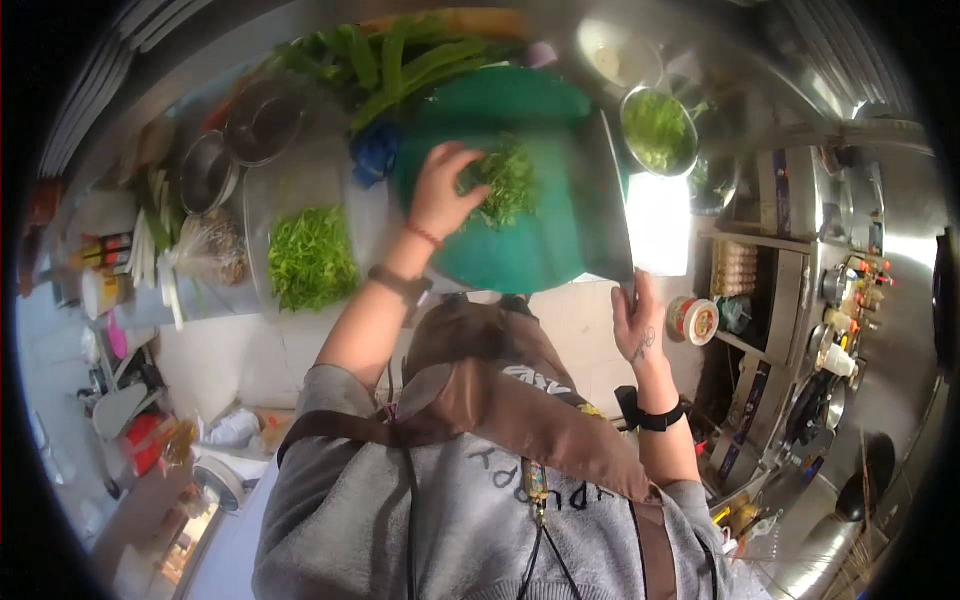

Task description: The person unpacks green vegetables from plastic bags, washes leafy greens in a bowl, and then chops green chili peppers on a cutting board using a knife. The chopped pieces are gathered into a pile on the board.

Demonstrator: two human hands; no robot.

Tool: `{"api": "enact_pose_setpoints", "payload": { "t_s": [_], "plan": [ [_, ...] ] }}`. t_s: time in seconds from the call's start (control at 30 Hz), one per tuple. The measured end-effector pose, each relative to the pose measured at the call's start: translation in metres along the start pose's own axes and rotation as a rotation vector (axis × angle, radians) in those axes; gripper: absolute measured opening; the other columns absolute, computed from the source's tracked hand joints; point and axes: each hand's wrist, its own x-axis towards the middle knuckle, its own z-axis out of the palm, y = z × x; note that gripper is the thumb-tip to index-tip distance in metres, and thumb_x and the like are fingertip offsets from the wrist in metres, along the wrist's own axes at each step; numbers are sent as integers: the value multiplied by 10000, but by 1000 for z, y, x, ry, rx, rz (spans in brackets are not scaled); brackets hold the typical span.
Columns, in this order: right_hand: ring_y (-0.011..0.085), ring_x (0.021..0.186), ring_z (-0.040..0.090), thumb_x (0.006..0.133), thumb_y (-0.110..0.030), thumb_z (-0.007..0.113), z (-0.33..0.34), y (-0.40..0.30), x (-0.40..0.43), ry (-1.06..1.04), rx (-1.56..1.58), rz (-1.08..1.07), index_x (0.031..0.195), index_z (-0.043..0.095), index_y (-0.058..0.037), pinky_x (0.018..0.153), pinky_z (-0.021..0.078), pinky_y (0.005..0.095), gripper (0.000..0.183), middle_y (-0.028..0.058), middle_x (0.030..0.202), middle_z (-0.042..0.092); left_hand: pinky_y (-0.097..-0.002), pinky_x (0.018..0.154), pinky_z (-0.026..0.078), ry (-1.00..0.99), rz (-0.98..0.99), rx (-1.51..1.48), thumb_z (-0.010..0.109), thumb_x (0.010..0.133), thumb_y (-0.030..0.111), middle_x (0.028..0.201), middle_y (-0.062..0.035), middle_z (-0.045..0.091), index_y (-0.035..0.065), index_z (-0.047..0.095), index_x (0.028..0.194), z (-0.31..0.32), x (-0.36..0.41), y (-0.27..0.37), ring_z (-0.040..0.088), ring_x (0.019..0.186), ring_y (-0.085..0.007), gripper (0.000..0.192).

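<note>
On a round green cutting board [510, 270] lies a small heap of leafy green herbs [511, 184]. My left hand [448, 187] reaches over the board at the heap's left side. Its thumb and fingers are apart, curved around the near edge of the leaves; whether they touch is blurred. My right hand [639, 319] grips the handle of a broad-bladed cleaver [606, 206]. The wide blade lies along the board's right part, partly blurred, with its handle past the board's near right edge.
Chopped greens [313, 259] fill a clear tray at left. Metal bowls [264, 124] stand behind it. Long green vegetables [409, 64] lie behind the board, beside a blue cloth [375, 154]. A bowl of cut greens [656, 131] stands at right, above a lidded tub [694, 321].
</note>
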Motion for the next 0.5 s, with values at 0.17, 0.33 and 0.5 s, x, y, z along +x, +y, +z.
{"api": "enact_pose_setpoints", "payload": {
  "t_s": [0.17,0.33,0.5],
  "plan": [
    [463,755,633,922,-71,562,20,-6,19,-73,-92,-145,1237,469,-24,640,499,521,332,246,819,641,-313,617,493,-86,-224,36,785,764,153,781,-46,634,68,697,892,-8,-42,-9,595,655,-171,177],
    [477,756,631,930,-132,520,68,31,50,-252,-289,-116,1167,416,-33,635,496,558,277,277,823,638,-353,664,523,-54,-239,31,767,767,153,857,-74,646,64,675,858,6,-60,0,639,742,-237,157],
    [478,727,623,911,-91,574,39,10,68,-234,-173,-133,1178,447,-43,602,480,538,300,257,769,631,-371,709,534,21,-42,46,737,777,146,903,-71,646,91,683,845,24,-57,9,640,841,-273,103]
  ]
}}
